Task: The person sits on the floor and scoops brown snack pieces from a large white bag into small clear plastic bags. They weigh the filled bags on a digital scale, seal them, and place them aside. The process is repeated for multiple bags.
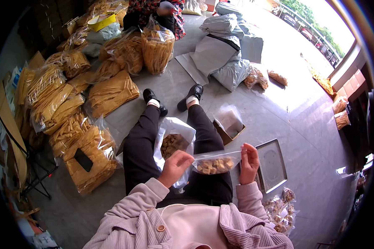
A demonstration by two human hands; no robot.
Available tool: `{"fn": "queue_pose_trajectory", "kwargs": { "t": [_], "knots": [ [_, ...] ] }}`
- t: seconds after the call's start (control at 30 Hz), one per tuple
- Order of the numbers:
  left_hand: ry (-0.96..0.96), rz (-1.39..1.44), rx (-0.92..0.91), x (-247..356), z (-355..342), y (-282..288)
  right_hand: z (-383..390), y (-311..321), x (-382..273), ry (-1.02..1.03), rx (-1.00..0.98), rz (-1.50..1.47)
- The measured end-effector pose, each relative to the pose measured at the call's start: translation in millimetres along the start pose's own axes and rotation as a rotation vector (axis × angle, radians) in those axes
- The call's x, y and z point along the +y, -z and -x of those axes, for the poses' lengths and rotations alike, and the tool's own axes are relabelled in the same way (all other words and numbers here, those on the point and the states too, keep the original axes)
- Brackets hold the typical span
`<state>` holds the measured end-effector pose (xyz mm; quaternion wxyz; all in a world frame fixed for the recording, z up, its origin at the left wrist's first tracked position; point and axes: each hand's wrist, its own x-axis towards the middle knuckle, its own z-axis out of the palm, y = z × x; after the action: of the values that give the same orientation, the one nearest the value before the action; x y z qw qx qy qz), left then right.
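Note:
Stretched between my two hands is a small clear plastic bag point(214, 164), with light brown chunks gathered along its bottom. My left hand point(176, 166) pinches its left upper corner. At the opposite corner, the fingers of my right hand point(249, 162) are closed on the bag's edge. Between my legs stands a larger white plastic bag point(186, 129), its mouth gaping and more brown chunks point(173, 144) inside. The small bag hangs over my right thigh, beside the white bag. What the chunks are, I cannot make out exactly.
A cardboard box point(228, 130) with clear bags sits by my right knee, near a metal tray point(272, 166). Small filled packets point(281, 211) lie beside my right sleeve. Bags of yellowish sticks point(50, 97) cover the left floor; one carries a black phone point(83, 160). Grey sacks point(220, 54) and another person point(156, 16) are ahead.

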<state>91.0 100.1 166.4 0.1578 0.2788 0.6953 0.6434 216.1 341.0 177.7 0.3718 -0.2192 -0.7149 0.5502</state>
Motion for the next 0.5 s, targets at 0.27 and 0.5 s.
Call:
{"fn": "queue_pose_trajectory", "kwargs": {
  "t": [0.27, 0.5],
  "knots": [
    [-0.479, -0.353, -0.039, 41.1, -3.2, -7.7, 2.3, -31.6, -78.5, 0.601, -0.633, 0.567],
    [-0.491, -0.309, -0.043, 48.5, 1.7, 0.0, 4.8, -41.7, -66.7, 0.634, -0.700, 0.352]
  ]
}}
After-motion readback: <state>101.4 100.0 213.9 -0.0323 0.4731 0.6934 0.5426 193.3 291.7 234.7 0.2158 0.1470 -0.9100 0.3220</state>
